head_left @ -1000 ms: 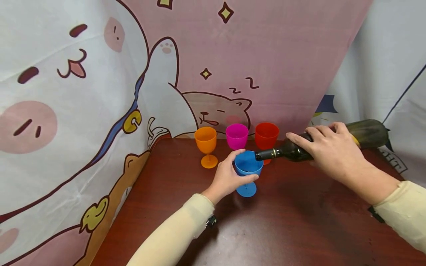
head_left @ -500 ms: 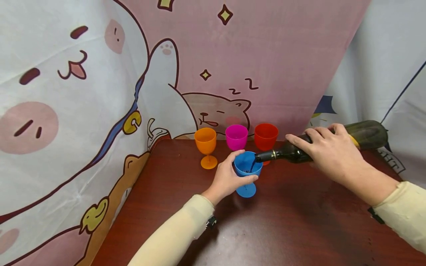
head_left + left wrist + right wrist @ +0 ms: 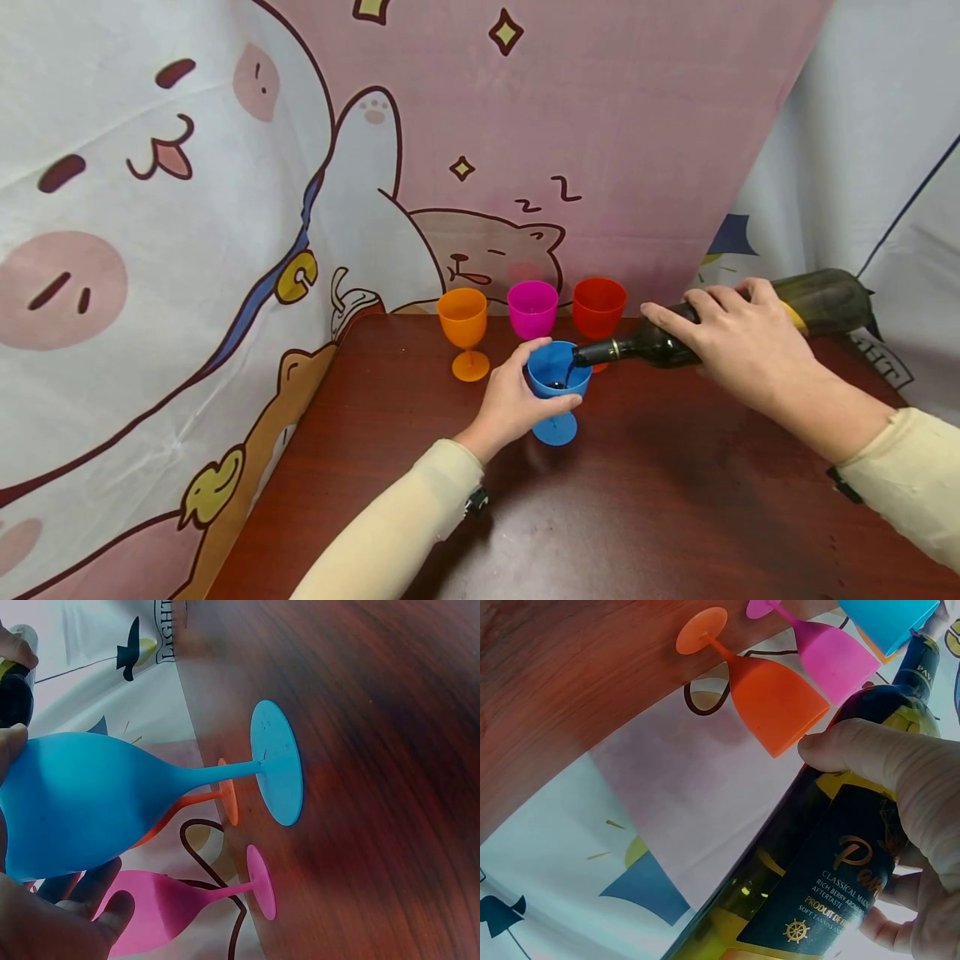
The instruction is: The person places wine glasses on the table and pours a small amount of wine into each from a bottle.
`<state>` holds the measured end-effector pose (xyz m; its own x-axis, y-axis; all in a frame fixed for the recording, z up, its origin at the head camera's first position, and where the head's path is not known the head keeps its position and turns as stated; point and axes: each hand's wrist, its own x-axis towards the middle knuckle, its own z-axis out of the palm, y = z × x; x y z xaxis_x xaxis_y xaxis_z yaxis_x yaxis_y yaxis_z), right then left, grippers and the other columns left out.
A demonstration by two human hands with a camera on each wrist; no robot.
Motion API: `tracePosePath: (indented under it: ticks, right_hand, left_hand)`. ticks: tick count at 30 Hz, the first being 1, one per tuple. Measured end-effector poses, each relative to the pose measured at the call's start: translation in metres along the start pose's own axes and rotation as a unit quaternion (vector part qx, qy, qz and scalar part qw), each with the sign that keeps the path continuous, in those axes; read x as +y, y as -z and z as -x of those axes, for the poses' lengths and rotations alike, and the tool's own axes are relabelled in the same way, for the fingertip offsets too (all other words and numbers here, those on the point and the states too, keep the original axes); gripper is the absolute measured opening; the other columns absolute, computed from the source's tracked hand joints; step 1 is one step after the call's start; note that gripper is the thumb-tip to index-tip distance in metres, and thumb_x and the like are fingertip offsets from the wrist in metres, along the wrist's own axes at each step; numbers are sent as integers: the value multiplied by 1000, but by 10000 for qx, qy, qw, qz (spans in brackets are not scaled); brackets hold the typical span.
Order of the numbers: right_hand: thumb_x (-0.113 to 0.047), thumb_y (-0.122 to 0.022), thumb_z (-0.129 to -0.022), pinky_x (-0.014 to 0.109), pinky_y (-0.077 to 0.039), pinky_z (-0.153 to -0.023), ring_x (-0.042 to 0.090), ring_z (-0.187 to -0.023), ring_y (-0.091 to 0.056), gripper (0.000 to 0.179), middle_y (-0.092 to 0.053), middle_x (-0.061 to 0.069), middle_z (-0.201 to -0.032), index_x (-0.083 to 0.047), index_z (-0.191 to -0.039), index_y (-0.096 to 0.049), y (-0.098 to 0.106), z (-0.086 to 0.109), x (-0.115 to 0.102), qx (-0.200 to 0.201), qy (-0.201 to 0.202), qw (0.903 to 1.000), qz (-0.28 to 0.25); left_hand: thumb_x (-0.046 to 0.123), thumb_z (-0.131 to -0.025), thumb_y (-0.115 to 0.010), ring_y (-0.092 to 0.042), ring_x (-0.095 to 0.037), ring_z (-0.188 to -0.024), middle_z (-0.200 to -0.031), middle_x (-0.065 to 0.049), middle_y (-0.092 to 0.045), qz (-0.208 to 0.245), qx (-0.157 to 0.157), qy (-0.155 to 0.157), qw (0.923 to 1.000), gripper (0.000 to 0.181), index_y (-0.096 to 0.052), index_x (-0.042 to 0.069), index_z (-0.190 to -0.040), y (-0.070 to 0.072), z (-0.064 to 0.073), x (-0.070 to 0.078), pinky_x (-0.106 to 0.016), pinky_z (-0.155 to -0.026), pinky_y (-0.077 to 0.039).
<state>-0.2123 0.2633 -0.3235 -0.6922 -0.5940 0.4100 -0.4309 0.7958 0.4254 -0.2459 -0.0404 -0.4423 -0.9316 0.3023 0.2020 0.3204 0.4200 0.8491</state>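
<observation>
A blue goblet (image 3: pixel 556 427) stands upright on the table, and my left hand (image 3: pixel 517 400) grips its bowl from the left, thumb in front and fingers behind. My right hand (image 3: pixel 753 346) holds a dark green wine bottle (image 3: pixel 660 340) tipped nearly level, its neck pointing left. The bottle's mouth is just over the goblet's right rim, and a thin dark stream runs from it into the bowl, where dark liquid lies at the bottom. In the right wrist view the bottle's black label (image 3: pixel 825 877) shows, with my thumb across the shoulder. The left wrist view shows the blue bowl (image 3: pixel 90 799) between my fingers.
Behind the blue goblet stand an orange goblet (image 3: pixel 463 317), a magenta goblet (image 3: pixel 533 308) and a red goblet (image 3: pixel 600 304) in a row along the back of the brown table (image 3: pixel 637 517). A printed cartoon cloth (image 3: pixel 637 125) hangs close behind and at the left.
A dark stream has begun flowing from the bottle into the blue goblet, and dark liquid has gathered in its bottom. Both hands have stayed almost still.
</observation>
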Motion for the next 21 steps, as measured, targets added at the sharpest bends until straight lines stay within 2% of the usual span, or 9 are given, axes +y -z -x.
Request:
tracePosePath:
  ticks: [3,8,11,14,17,21]
  right_hand:
    - [-13,-94,-69,63,-46,-91,39,-113,-66,88,-70,21,-117,-25,-148,-57,0,0,-1,-5,-27,10000,-4]
    - [-11,-92,-70,62,-47,-88,39,-109,-68,86,-70,20,-113,-25,-147,-58,-1,1,-3,94,-41,9999,-48]
    - [-14,-94,-70,63,-47,-89,41,-107,-69,88,-70,21,-116,-26,-150,-57,-1,1,-8,-148,-151,9997,-78]
    - [-26,-99,-69,64,-47,-91,43,-108,-70,97,-71,22,-123,-26,-155,-54,-1,2,-15,-612,-322,9975,-125]
    - [-35,-102,-65,62,-50,-89,43,-104,-72,104,-74,22,-123,-24,-155,-53,-6,3,-23,-856,-505,9943,-379]
    - [-35,-102,-63,58,-53,-81,42,-95,-75,100,-78,19,-115,-22,-151,-56,-16,6,-32,-812,-808,9882,-1021]
  left_hand:
    - [40,-83,-93,-62,-24,-136,-152,0,-62,-2,-4,-17,10000,91,-46,26,-159,0,-1,1,-46,-107,-59]
    - [40,-82,-93,-62,-24,-136,-152,1,-62,-21,9,-45,10000,90,-46,28,-158,-1,-2,2,-45,-107,-59]
    - [39,-82,-93,-62,-23,-136,-152,1,-62,-7,12,-54,10000,90,-46,28,-158,-1,-3,3,-45,-108,-59]
    - [39,-83,-93,-62,-23,-136,-151,1,-62,19,19,-68,10000,90,-46,28,-158,-1,-2,3,-46,-109,-58]
    - [39,-83,-93,-62,-23,-135,-149,2,-63,36,53,-79,9999,88,-46,30,-157,-2,-1,2,-45,-108,-58]
    - [41,-83,-92,-62,-23,-135,-149,2,-64,48,74,-30,10000,87,-46,34,-156,-4,1,1,-45,-107,-59]
